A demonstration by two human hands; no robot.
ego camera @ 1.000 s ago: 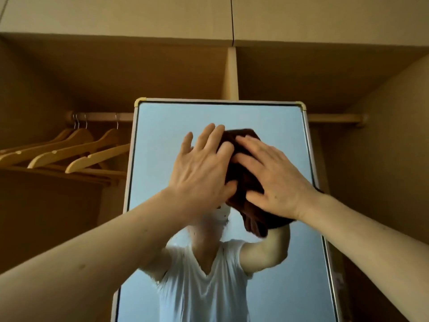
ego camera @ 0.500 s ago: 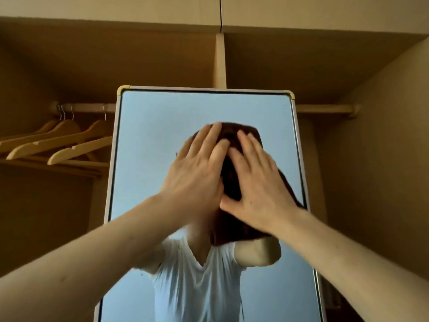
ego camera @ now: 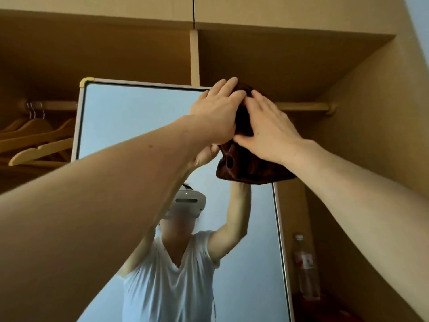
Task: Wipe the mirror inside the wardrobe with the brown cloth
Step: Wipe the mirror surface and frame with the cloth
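The cloth (ego camera: 251, 168) sits at the mirror's (ego camera: 139, 126) top right corner, covering that corner of the frame and overlapping the top edge. Both grips press it flat against the glass. The left grip (ego camera: 216, 112) lies with fingers straight and close together, fingertips reaching past the top edge. The right grip (ego camera: 267, 126) lies just beside it with fingers spread, palm over the cloth's middle. Neither curls round the fabric

From the cloth the top edge runs left to a gold corner cap (ego camera: 87, 81), and the right edge drops straight down below the cloth. Bare glass stretches left of and below the grips. Above the mirror stands the wardrobe's (ego camera: 371, 108) upright divider (ego camera: 194, 56). A rail (ego camera: 301, 105) runs from behind the right grip to the side wall. Between the right edge and that wall a narrow gap holds a bottle (ego camera: 304, 263). Hangers (ego camera: 39, 140) hang left of the mirror

The cloth is dark brown and bunched, with deep folds along its lower hem, which hangs free under the right wrist
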